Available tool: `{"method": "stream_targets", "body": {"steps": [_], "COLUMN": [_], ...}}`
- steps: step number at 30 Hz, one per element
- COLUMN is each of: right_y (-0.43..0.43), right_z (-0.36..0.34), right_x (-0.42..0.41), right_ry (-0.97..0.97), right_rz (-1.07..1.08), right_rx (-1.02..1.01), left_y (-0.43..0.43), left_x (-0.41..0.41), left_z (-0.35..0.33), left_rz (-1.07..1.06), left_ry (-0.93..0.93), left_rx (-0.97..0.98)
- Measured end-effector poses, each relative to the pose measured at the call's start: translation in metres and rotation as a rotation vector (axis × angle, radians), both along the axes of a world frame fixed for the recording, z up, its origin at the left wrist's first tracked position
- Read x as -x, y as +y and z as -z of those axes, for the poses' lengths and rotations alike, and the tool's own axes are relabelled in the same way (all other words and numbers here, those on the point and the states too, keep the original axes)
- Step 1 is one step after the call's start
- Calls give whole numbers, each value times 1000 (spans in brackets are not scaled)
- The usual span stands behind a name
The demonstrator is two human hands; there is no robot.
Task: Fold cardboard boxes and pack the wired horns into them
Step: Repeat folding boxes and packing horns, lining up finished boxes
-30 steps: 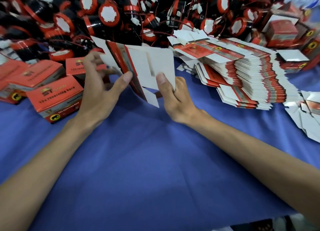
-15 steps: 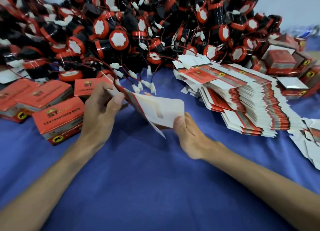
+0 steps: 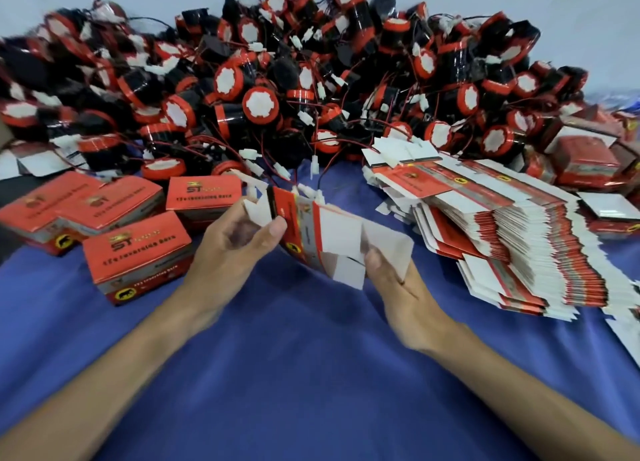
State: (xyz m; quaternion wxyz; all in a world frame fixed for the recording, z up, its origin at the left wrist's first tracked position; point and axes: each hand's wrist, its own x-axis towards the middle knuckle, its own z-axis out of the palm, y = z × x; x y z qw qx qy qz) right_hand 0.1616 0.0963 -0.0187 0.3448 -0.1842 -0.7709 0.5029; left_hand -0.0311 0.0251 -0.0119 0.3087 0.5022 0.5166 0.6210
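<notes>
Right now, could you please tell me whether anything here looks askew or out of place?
The stack of flat cartons on the right leans and fans sideways, with loose blanks lying beyond it. Wires from the horn pile trail onto the blue cloth. The half-folded carton held by left hand and right hand looks undamaged.

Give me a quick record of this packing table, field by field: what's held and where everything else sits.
held item: half-folded box, flaps open
left hand: pinches its red end
right hand: thumb on a white flap
flat boxes: stacked at right
closed boxes: grouped at left
wired horns: heaped behind
surface: blue cloth
</notes>
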Motion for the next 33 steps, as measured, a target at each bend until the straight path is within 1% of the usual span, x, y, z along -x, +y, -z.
{"method": "stream_targets", "body": {"steps": [1, 4, 7, 9, 14, 16, 19, 23, 25, 28, 33], "right_y": [1, 7, 10, 11, 13, 15, 18, 18, 17, 13, 10], "right_z": [4, 8, 10, 8, 8, 9, 11, 8, 5, 5, 4], "right_x": [0, 0, -2, -1, 3, 4, 3, 1, 0, 1, 2], "right_ry": [-10, -76, -30, -55, -9, 25, 84, 138, 130, 121, 175], "right_rz": [-44, -75, -30, 14, 41, 50, 84, 166, 181, 162, 121], "right_rx": [-48, -120, -264, -332, -661, -726, -684, -563, -481, -367, -271], "left_y": [0, -1, -3, -5, -7, -7, -8, -8, -8, -7, -5], "left_x": [1, 1, -2, -3, -7, -8, -6, -3, -2, -1, 0], "left_z": [-1, -2, -5, -6, -10, -12, -14, -12, -12, -14, -16], "left_rz": [16, 39, 45, 47, 54, 56, 65, 14, 7, 22, 103], "left_ry": [-52, -159, -228, -264, -342, -357, -365, -384, -373, -390, -467], "left_rx": [2, 30, 42, 48, 76, 86, 121, 173, 183, 210, 245]}}
